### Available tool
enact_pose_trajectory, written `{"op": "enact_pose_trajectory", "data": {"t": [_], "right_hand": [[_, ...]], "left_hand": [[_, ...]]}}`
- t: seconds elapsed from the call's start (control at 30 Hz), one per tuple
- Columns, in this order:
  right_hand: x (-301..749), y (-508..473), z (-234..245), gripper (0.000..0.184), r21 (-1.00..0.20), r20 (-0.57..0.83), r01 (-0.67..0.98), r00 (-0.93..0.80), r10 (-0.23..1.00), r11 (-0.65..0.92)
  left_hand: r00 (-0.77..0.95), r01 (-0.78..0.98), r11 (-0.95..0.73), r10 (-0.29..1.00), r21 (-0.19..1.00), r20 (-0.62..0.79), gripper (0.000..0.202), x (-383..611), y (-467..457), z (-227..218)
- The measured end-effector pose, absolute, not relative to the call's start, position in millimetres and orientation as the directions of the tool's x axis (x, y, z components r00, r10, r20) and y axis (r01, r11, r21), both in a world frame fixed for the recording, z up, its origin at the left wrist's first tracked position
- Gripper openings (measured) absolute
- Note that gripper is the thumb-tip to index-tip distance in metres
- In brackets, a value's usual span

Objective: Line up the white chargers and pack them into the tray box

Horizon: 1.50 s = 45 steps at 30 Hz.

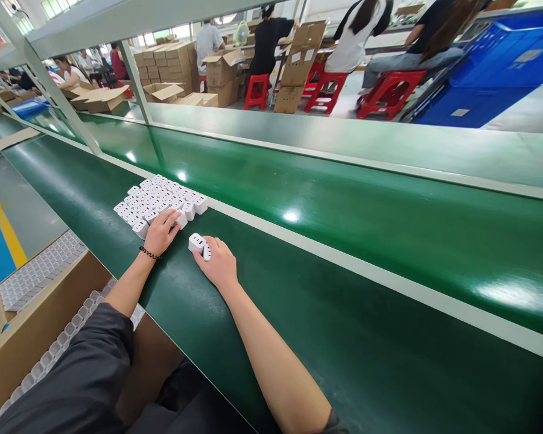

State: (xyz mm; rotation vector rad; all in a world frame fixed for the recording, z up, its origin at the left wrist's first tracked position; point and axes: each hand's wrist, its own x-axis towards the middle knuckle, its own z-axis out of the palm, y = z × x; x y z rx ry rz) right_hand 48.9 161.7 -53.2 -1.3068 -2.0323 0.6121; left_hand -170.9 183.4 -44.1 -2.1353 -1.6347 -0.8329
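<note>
"Where are the chargers?"

"Most stand packed in a group (156,198) on my green bench (308,313), close by the white strip (271,224) along its far edge, slotted ends up. I can't tell whether the group touches the strip."

"And your hands?"

"My right hand (220,259) grips two more chargers between thumb and fingers, just short of the group, toward the bench's near edge. The front charger (196,242) shows its slots upward; the back charger (207,252) is half covered by my fingers and looks tilted. My left hand (161,232) lies at the group's near side, fingertips on a corner charger (180,219). Whether I'm pinching it or merely steadying it, I can't tell."

"How would you handle this well?"

"I'd straighten that tilted charger before letting go, so both stand flat with slots up. With the left I'd press lightly, because a hard push could skew the rows. The right should ease in low and level, thumb clear of the gap, so no neighbour gets knocked over."
</note>
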Motion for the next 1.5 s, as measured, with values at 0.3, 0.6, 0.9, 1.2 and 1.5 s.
{"op": "enact_pose_trajectory", "data": {"t": [0.3,0.6,0.9,1.2,1.5], "right_hand": [[49.6,158.0,-45.4,0.055,-0.713,0.233,0.576,-0.343,0.910,0.400],[86.7,180.5,-36.9,0.073,-0.817,0.114,0.330,-0.710,0.694,0.472],[80.2,181.5,-43.7,0.042,-0.791,0.192,0.441,-0.477,0.858,0.423],[99.5,189.9,-37.9,0.049,-0.846,0.136,0.272,-0.723,0.678,0.459],[83.2,180.2,-41.8,0.057,-0.777,0.135,0.399,-0.651,0.747,0.487]], "left_hand": [[0.089,0.919,-0.335,0.691,0.208,0.717,0.024,-177.0,170.7,-33.7],[0.318,0.793,-0.505,0.820,0.340,0.475,0.044,-150.7,150.3,-27.2],[0.350,0.748,-0.503,0.853,0.433,0.387,0.047,-145.7,150.7,-29.6],[0.311,0.790,-0.445,0.883,0.421,0.350,0.051,-150.8,153.5,-35.2],[0.143,0.907,-0.254,0.936,0.336,0.321,0.036,-145.8,158.4,-48.4]]}}
